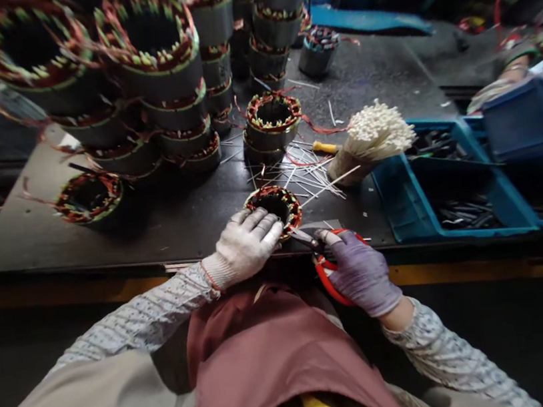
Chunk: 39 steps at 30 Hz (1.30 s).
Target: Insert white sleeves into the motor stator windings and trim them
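A motor stator (291,202) with copper windings and green-yellow insulation around its rim sits near the front edge of the bench. My left hand (249,243), in a white glove, grips its near left rim, the fingers bent over the top and the thumb hidden. In my right hand (362,270), gloved in purple, is a pair of red-handled scissors (325,270). Their blades point left and reach the stator's near right rim, close to my left fingertips. What lies between the blades is too small to make out.
Stacked stators (157,78) stand at the back left, with a lone stator (88,195) in front. Loose white sticks (311,167) lie beside an upright bundle of sticks (373,138). Blue bins (403,205) hold dark pieces at right. Another person's hand (493,91) shows beyond.
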Tool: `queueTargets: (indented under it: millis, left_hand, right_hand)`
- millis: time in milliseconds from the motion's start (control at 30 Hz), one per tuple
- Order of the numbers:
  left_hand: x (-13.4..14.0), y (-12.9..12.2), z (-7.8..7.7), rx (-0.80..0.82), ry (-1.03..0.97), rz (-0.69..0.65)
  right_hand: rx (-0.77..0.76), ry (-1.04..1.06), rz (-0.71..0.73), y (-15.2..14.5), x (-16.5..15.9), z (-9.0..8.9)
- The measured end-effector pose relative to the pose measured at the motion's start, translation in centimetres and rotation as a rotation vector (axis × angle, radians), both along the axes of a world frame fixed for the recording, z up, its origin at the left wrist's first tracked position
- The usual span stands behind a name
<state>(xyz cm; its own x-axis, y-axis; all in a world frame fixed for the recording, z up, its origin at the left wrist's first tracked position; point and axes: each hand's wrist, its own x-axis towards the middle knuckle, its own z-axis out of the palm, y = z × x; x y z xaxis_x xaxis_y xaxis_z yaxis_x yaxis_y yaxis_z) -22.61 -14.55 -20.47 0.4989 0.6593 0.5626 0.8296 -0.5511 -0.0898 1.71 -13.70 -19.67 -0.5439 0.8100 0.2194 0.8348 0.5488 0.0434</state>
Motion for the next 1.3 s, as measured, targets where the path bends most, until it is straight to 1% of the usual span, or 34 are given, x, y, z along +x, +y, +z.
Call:
queueTargets:
  millis: [133,267,367,467,567,667,733,833,933,1000,1100,1167,1200,1267,1300]
  left_hand:
    - [0.0,0.0,0.2,-0.061,0.007,0.012]
    - [-0.2,0.2,0.1,-0.131,0.011,0.003]
    - [-0.3,0.3,0.1,-0.144,-0.004,-0.006]
    - [-0.3,0.3,0.1,-0.140,-0.008,-0.009]
    - [-0.3,0.3,0.1,-0.121,-0.008,-0.019]
    - [-0.4,0.4,0.0,-0.083,-0.007,-0.027]
    - [-0.7,0.4,0.2,-0.084,0.003,-0.031]
    - [-1.3,0.6,0.5,-0.109,0.017,-0.067]
    - [-1.7,0.8,0.6,-0.119,0.021,-0.108]
    - [-1.9,1.1,0.4,-0.142,0.028,-0.120]
    - [-2.9,1.8,0.3,-0.213,0.045,-0.149]
    - [-3.8,2.0,1.1,-0.299,0.079,-0.192]
    - [-4.2,1.9,1.9,-0.353,0.104,-0.204]
    - [-4.5,1.3,3.9,-0.438,0.159,-0.175]
    - [-4.2,0.8,4.9,-0.443,0.176,-0.136]
  right_hand:
    - [0.068,-0.163,0.083,0.6,0.2,1.0]
    - [-0.004,-0.197,0.064,0.2,0.7,2.1]
    - [-0.036,-0.212,0.033,0.2,0.3,2.3]
    - [-0.062,-0.212,0.044,0.4,0.0,2.1]
    - [-0.123,-0.175,0.074,0.6,0.0,1.3]
    - [-0.163,-0.083,0.124,0.7,0.5,0.3]
    - [-0.147,-0.007,0.106,0.8,1.1,-0.2]
    - [-0.082,0.036,-0.026,1.4,1.5,0.0]
    - [-0.066,-0.012,-0.109,2.4,1.1,0.8]
    - [-0.092,-0.030,-0.106,3.0,0.7,1.0]
    - [-0.188,0.045,-0.047,3.8,0.7,0.6]
    - [-0.278,0.116,-0.009,4.3,1.1,0.1]
    - [-0.318,0.133,-0.016,4.7,1.4,0.0]
    - [-0.378,0.125,-0.057,5.5,1.6,-0.1]
    - [-0.394,0.112,-0.073,5.9,1.5,-0.1]
